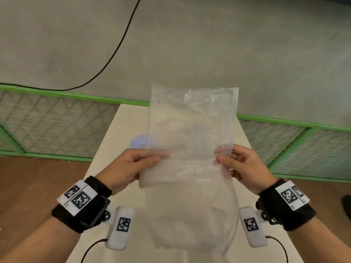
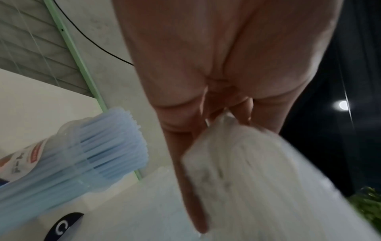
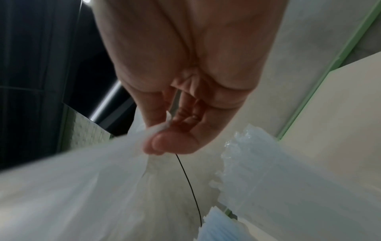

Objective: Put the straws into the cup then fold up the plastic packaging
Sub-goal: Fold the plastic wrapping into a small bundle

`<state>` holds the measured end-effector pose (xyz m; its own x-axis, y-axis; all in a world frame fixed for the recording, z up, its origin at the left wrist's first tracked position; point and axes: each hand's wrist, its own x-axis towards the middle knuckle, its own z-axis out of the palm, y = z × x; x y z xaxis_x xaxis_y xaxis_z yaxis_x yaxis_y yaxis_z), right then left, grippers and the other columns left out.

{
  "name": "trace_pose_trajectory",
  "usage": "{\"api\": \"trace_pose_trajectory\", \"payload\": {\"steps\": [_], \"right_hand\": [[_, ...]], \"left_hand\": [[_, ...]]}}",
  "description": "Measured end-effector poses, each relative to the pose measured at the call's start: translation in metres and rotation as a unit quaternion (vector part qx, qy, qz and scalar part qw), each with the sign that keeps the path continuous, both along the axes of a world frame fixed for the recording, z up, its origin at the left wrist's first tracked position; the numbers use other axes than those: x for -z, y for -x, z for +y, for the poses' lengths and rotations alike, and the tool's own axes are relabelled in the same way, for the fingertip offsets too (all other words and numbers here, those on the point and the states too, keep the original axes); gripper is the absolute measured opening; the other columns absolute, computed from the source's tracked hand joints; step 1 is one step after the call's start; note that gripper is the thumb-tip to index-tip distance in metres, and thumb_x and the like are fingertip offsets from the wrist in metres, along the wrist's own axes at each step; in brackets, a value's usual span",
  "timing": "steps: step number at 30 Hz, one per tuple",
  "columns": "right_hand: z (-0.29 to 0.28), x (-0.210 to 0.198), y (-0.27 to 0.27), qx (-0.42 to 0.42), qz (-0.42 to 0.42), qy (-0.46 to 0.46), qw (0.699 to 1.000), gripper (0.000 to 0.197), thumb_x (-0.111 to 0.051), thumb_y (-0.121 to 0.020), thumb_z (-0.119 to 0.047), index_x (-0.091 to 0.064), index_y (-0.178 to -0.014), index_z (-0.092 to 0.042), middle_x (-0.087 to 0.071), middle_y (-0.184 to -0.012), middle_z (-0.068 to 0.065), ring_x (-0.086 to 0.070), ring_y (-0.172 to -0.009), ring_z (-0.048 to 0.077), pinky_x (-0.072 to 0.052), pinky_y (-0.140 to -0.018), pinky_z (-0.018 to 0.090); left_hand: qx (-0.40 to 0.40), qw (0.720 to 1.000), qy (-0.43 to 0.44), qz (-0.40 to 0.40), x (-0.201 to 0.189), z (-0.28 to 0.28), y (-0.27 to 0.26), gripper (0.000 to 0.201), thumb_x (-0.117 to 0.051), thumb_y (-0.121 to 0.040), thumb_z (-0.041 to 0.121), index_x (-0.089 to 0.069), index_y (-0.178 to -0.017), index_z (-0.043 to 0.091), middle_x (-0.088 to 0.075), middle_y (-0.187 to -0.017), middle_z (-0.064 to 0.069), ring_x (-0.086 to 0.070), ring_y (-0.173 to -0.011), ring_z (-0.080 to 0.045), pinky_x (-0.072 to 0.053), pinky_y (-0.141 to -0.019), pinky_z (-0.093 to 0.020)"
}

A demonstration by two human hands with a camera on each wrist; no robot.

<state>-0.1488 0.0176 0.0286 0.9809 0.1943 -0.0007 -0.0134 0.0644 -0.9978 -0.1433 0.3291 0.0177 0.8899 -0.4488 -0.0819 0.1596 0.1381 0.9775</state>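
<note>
The clear plastic packaging [image 1: 190,133] hangs upright in the air above the white table [image 1: 123,118], with its lower part folded toward me. My left hand [image 1: 133,164] pinches its left edge and my right hand [image 1: 237,164] pinches its right edge, thumbs in front. The left wrist view has the packaging [image 2: 257,171] under my fingers [image 2: 185,146], and a clear cup [image 2: 68,163] full of light blue straws [image 2: 115,143] to the left. In the right wrist view my thumb [image 3: 164,143] presses the plastic packaging [image 3: 82,179], with the blue straws [image 3: 218,228] below. From the head view only the straw tips [image 1: 139,140] show past the bag.
A green-framed mesh fence [image 1: 57,120] runs behind the table on both sides. A black cable [image 1: 117,48] lies on the grey floor beyond it. Brown floor [image 1: 28,186] flanks the narrow table.
</note>
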Motion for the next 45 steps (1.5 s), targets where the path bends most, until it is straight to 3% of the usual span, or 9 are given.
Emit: {"api": "trace_pose_trajectory", "payload": {"steps": [9,13,21,24,28,35,38,42,45], "right_hand": [[0.005,-0.015,-0.009,0.025,0.002,-0.121,0.992,0.024,-0.085,-0.056,-0.018,-0.079,-0.080,-0.017,-0.074,-0.079,0.004,-0.062,-0.057,0.010,-0.054,-0.054,0.019],[0.000,-0.034,-0.009,-0.014,-0.027,-0.095,0.995,0.015,-0.073,-0.060,-0.029,-0.073,-0.059,-0.014,-0.071,-0.084,0.000,-0.065,-0.079,0.017,-0.054,-0.072,0.025],[-0.013,-0.040,-0.007,-0.059,-0.058,-0.099,0.992,0.029,-0.094,-0.055,-0.022,-0.074,-0.076,-0.018,-0.071,-0.086,-0.001,-0.067,-0.073,0.010,-0.054,-0.072,0.018],[-0.013,-0.045,-0.002,-0.068,-0.046,-0.078,0.994,0.028,-0.095,-0.050,-0.030,-0.076,-0.064,-0.015,-0.071,-0.070,0.001,-0.069,-0.072,0.008,-0.053,-0.072,0.016],[-0.010,-0.062,0.006,-0.034,-0.042,-0.099,0.994,0.019,-0.082,-0.058,-0.020,-0.081,-0.076,-0.016,-0.076,-0.082,0.001,-0.072,-0.076,0.008,-0.057,-0.068,0.021],[-0.014,-0.065,0.006,-0.069,-0.021,-0.112,0.991,0.063,-0.094,-0.055,-0.019,-0.073,-0.114,-0.017,-0.067,-0.122,0.004,-0.071,-0.094,0.022,-0.060,-0.073,0.036],[-0.015,-0.060,0.000,-0.066,-0.025,-0.105,0.992,0.071,-0.093,-0.056,-0.014,-0.068,-0.123,-0.018,-0.062,-0.132,0.006,-0.066,-0.108,0.022,-0.058,-0.080,0.032],[-0.016,-0.055,-0.006,0.018,-0.029,-0.085,0.996,0.050,-0.097,-0.043,-0.023,-0.078,-0.088,-0.014,-0.075,-0.093,0.008,-0.072,-0.083,0.014,-0.057,-0.073,0.021],[-0.010,-0.052,-0.004,0.053,-0.015,-0.123,0.991,0.030,-0.079,-0.065,-0.015,-0.079,-0.095,-0.014,-0.075,-0.103,0.006,-0.071,-0.085,0.010,-0.057,-0.070,0.019]], "left_hand": [[-0.094,0.985,0.033,-0.140,-0.020,-0.003,-0.006,0.024,-0.068,-0.077,0.007,-0.077,-0.080,0.029,-0.074,-0.086,0.005,-0.068,-0.077,-0.009,-0.057,-0.069,-0.021],[-0.095,0.985,-0.020,-0.140,-0.019,-0.002,-0.009,0.071,-0.032,-0.082,-0.031,-0.066,-0.046,0.020,-0.059,-0.052,0.009,-0.056,-0.050,0.000,-0.044,-0.058,-0.005],[-0.115,0.985,0.000,-0.128,-0.024,0.002,-0.009,0.058,-0.042,-0.090,-0.015,-0.067,-0.052,0.020,-0.058,-0.059,0.006,-0.053,-0.054,-0.007,-0.039,-0.050,-0.014],[-0.114,0.987,0.036,-0.111,-0.032,0.002,-0.005,0.027,-0.057,-0.081,0.005,-0.078,-0.083,0.021,-0.072,-0.089,0.003,-0.059,-0.072,-0.019,-0.042,-0.056,-0.022],[-0.155,0.978,0.133,-0.043,-0.020,0.017,0.003,0.038,-0.053,-0.088,0.017,-0.066,-0.123,0.014,-0.066,-0.125,-0.004,-0.064,-0.105,-0.019,-0.056,-0.067,-0.020],[-0.093,0.993,0.010,0.073,0.002,-0.026,0.039,0.033,-0.077,-0.074,0.046,-0.078,-0.086,0.015,-0.070,-0.092,-0.015,-0.065,-0.077,-0.030,-0.054,-0.059,-0.029],[-0.040,0.998,0.020,0.045,-0.005,-0.027,0.035,0.025,-0.071,-0.080,0.042,-0.081,-0.084,0.020,-0.076,-0.085,-0.002,-0.072,-0.073,-0.014,-0.054,-0.057,-0.020],[-0.035,0.999,-0.001,0.009,-0.012,-0.020,0.032,0.024,-0.076,-0.074,0.031,-0.080,-0.092,0.017,-0.077,-0.097,-0.008,-0.073,-0.087,-0.018,-0.055,-0.069,-0.020],[-0.074,0.997,-0.027,-0.027,-0.015,-0.021,0.031,0.008,-0.074,-0.075,0.024,-0.081,-0.077,0.019,-0.077,-0.080,-0.001,-0.071,-0.070,-0.011,-0.051,-0.060,-0.016]]}}
